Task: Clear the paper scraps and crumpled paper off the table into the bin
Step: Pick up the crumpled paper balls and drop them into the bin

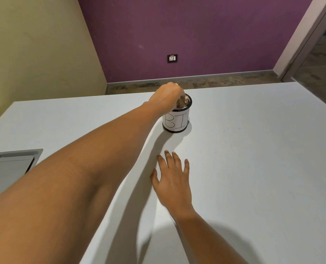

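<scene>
White laminate table [253, 149] fills most of the view, and no loose scraps show anywhere on its bare top. A grey metal hatch [11, 164] sits flush in it at the left edge. Near the far middle stands the bin [175, 121], a small round tub with a dark rim and a paper label lettered by hand. The left hand [168, 98] reaches over its mouth, fingers closed around a wad of crumpled paper [183, 101] that is already at the rim, partly inside. The right hand [174, 180] lies open and flat on the table nearer the body, holding nothing.

Crumpled paper like this should be very light and soft, springy rather than stiff, and it will not slip or break. A loose pinch across its bulk is enough; squeezing only packs it smaller. The bin looks light too, so a push on the wad could tip or slide it.
</scene>
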